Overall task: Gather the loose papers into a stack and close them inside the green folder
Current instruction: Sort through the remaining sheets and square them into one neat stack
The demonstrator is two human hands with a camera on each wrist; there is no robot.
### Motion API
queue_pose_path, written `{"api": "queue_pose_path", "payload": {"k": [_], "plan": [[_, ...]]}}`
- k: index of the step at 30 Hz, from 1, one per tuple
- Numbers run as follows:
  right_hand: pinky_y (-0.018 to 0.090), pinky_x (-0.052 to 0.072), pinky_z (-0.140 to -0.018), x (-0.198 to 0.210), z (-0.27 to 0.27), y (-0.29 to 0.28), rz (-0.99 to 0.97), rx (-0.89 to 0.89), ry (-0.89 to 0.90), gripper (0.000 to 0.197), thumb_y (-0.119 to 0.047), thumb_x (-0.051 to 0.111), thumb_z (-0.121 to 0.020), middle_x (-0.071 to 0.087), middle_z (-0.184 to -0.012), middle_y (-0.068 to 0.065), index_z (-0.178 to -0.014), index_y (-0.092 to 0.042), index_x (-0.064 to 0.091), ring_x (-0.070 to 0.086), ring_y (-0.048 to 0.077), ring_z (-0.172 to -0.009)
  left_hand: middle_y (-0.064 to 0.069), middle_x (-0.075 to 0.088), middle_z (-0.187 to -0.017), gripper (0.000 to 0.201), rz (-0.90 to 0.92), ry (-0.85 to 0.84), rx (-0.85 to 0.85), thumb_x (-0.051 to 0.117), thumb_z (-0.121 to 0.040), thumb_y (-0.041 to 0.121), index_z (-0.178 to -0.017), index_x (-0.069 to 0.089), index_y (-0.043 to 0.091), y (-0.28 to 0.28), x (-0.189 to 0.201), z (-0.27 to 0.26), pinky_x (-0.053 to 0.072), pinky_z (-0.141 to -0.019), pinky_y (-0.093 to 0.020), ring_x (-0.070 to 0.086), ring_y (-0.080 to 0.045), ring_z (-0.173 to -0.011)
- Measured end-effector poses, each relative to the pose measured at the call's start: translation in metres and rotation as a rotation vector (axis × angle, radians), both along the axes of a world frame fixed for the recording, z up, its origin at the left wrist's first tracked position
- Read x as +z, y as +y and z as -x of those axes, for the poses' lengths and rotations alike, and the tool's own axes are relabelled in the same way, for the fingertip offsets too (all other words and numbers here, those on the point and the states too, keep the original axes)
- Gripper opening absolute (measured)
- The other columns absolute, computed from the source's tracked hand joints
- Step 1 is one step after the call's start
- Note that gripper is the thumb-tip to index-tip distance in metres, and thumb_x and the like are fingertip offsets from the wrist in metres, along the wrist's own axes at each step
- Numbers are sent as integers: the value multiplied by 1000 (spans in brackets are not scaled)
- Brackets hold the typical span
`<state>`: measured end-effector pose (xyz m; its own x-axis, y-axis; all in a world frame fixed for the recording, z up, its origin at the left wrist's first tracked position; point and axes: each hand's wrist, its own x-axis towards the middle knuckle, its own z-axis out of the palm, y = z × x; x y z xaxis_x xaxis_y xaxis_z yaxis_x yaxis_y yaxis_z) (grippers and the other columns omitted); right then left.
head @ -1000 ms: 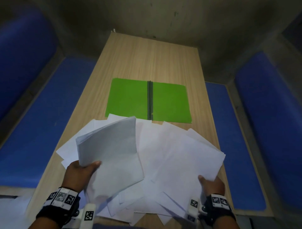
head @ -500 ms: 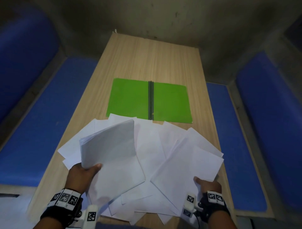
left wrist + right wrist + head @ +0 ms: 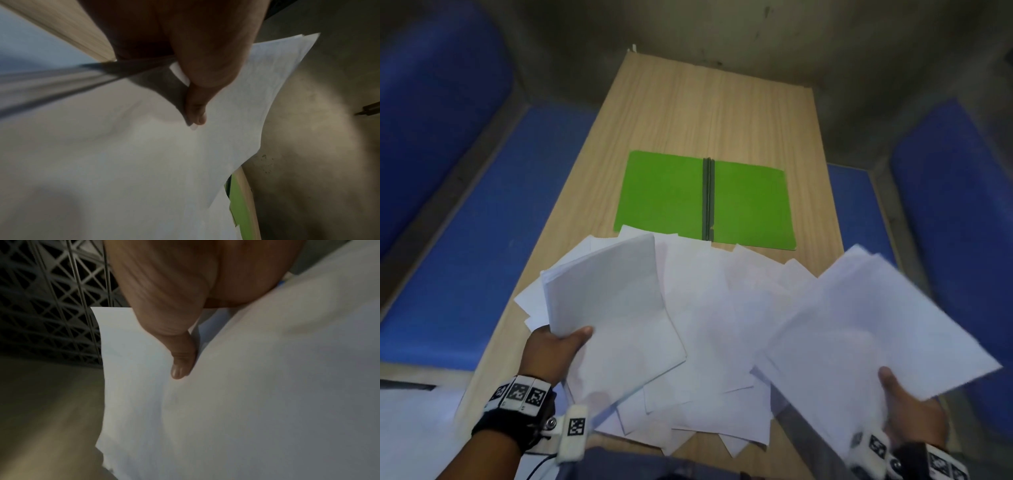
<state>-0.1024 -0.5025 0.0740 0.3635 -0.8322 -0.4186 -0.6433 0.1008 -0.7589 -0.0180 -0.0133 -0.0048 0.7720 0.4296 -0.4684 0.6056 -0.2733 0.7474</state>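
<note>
- White sheets in the person's right hand [image 3: 907,407] have just come up off the wooden table [image 3: 709,113]; half a second ago that small bundle of plain paper [image 3: 873,325] was lying flat on the spread, and now it hangs raised and blurred out past the table's right edge.
- That right hand pinches the bundle's near corner, thumb on top, fingers hidden underneath.
- The left hand [image 3: 551,353] holds its own thicker sheaf of white sheets [image 3: 613,318] as before, thumb curled over the near edge, tilted up above the spread.
- I judge gathering roughly half done: two held bundles need merging, and the loose white papers [image 3: 715,342] fanned on the table remain.
- Count: two held bundles; perhaps ten loose sheets, overlapping too much to be sure; one flat green card folder [image 3: 667,195], lying open beyond the papers, nothing inside yet.
</note>
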Motion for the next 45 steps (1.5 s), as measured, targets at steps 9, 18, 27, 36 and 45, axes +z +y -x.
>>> {"api": "queue_pose_path", "payload": {"k": [9,18,27,36,45], "plan": [[21,53,-53,14,-74,43,-207,122,-320,67,-48,69,-76,64,-115,21,-121,2,59,66,13,-64,-18,71,-84,28,1,38,41,86,-74,21,-86,69,2,5,-12,0,54,-75,-39,68,-32,-78],[24,46,-75,-88,-119,144,-41,750,195,46,-22,79,-74,70,-113,14,-112,-1,64,66,23,-94,-18,70,-84,32,-21,68,27,85,-75,24,-88,68,1,4,-13,2,48,-70,-34,65,-32,-77],[26,48,-72,-103,-115,159,-19,788,218,42,-12,81,-72,69,-110,18,-108,1,65,63,24,-87,-17,69,-83,29,-18,59,11,84,-75,23,-86,67,3,3,-9,1,49,-71,-35,64,-31,-75],[28,44,-89,-93,-83,103,-16,565,255,46,-5,76,-77,65,-121,18,-119,6,61,62,34,-109,-19,68,-83,31,-36,41,46,84,-77,25,-85,67,0,22,-6,2,46,-67,-36,62,-31,-73],[31,49,-85,-104,-74,130,-148,581,280,78,-20,91,-52,63,-109,12,-114,3,49,61,23,-95,-17,67,-83,28,-12,57,14,83,-78,21,-86,65,1,2,-4,4,45,-69,-33,61,-30,-75]]}}
